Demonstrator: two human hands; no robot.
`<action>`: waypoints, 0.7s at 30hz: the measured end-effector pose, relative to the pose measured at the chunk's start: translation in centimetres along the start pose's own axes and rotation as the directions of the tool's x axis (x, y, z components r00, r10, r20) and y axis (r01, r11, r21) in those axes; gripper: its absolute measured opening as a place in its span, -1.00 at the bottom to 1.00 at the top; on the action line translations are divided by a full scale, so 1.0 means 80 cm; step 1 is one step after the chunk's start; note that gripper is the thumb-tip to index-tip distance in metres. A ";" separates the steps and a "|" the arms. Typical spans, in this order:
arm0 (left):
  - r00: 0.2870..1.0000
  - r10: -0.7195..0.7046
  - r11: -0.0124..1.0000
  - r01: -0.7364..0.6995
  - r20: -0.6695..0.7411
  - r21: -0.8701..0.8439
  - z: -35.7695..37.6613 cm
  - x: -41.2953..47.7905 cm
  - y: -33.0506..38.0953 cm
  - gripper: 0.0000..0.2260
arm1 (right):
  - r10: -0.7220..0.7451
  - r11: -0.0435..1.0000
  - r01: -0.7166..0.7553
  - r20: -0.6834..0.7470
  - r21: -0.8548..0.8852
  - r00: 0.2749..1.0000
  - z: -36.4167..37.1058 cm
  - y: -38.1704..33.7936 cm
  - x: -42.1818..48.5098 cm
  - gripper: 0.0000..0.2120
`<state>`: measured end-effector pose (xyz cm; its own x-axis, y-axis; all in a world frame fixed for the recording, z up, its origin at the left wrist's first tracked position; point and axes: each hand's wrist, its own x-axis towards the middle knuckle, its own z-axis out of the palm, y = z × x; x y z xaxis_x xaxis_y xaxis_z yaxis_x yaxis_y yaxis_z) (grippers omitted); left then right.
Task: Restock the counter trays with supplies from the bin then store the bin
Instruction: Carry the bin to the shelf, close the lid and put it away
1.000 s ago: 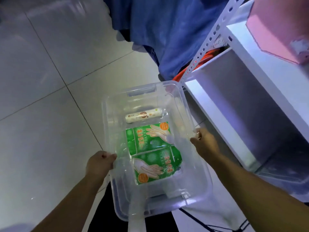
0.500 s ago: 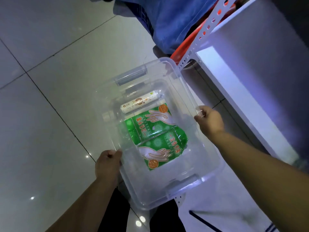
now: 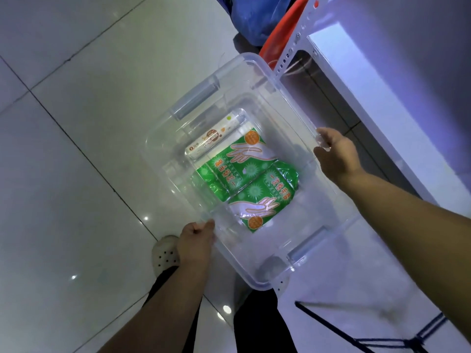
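Observation:
I hold a clear plastic bin (image 3: pixel 300 225) low over the tiled floor, turned at an angle. My left hand (image 3: pixel 196 242) grips its near-left rim and my right hand (image 3: pixel 335 151) grips its right rim. Inside lie two green packs of disposable gloves (image 3: pixel 244 179) and a white roll in printed wrap (image 3: pixel 211 137) at the far end.
A white shelf unit (image 3: pixel 356 80) with a perforated metal post (image 3: pixel 293 44) stands to the right, its low board beside the bin. An orange hose (image 3: pixel 283 29) and blue cloth (image 3: pixel 254 19) lie beyond. My shoe (image 3: pixel 163 253) is below the left hand. A dark cord (image 3: pixel 356 335) crosses the floor.
The bin has come lower and rotated clockwise beside the shelf's bottom level; my view has tipped further down. Both hands keep their hold on the rims.

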<state>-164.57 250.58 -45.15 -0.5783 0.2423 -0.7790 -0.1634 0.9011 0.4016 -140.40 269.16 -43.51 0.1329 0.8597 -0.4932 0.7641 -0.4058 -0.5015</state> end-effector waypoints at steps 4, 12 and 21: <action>0.998 0.060 0.991 -0.059 -0.005 0.123 -0.005 -0.008 0.015 -0.83 | -0.035 0.999 0.036 -0.109 0.007 0.993 -0.002 -0.003 -0.035 -0.58; 0.857 0.514 0.823 -0.501 0.026 0.266 -0.010 -0.080 0.104 -0.74 | -0.026 0.996 0.047 -0.250 0.076 0.968 -0.062 -0.012 -0.160 -0.63; 0.677 0.689 0.655 -0.735 0.259 0.178 0.034 -0.204 0.204 -0.81 | -0.107 0.994 0.064 -0.722 -0.088 0.683 -0.236 -0.011 -0.304 -0.74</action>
<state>-155.65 262.28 -27.20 -0.2968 0.8781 -0.3754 0.4601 0.4759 0.7495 -132.36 254.50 -17.66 0.4645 0.8552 0.2301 0.8235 -0.3215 -0.4675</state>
